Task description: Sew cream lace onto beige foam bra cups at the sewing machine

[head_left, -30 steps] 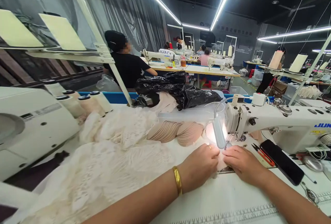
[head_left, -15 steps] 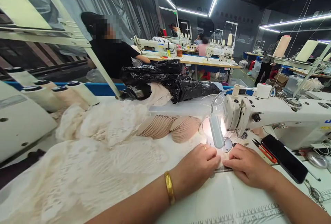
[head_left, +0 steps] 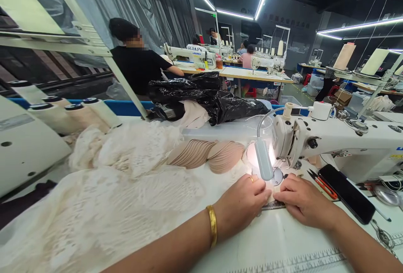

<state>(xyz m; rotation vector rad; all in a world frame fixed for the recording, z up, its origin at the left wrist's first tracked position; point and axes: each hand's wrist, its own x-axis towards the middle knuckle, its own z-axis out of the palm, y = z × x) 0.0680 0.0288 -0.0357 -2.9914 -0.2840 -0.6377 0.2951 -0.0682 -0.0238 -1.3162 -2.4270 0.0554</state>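
Observation:
A white sewing machine [head_left: 333, 134] stands on the right, with a small lamp [head_left: 264, 159] on a bendy neck lighting its needle area. In front of the needle, my left hand [head_left: 242, 199], with a ring and a gold bangle, has its fingers closed on a pale piece of fabric [head_left: 253, 153]. Close to its right, my right hand [head_left: 304, 199] pinches the near edge of the same pale fabric. My fingertips and the lamp hide most of this piece. Left of the lamp lie overlapping stacks of beige cup-shaped pads [head_left: 225, 157].
White lace fabric [head_left: 103, 206] covers the left of the table. Orange-handled thread snips [head_left: 325, 189] and a black phone [head_left: 344, 193] lie right of my right hand. Behind are a black plastic bag [head_left: 201, 96] and thread cones [head_left: 100, 111]. A person in black [head_left: 135, 67] sits beyond.
Both hands have shifted very slightly to the right, keeping their closed grip near the needle. The seated person in black has raised their head a little.

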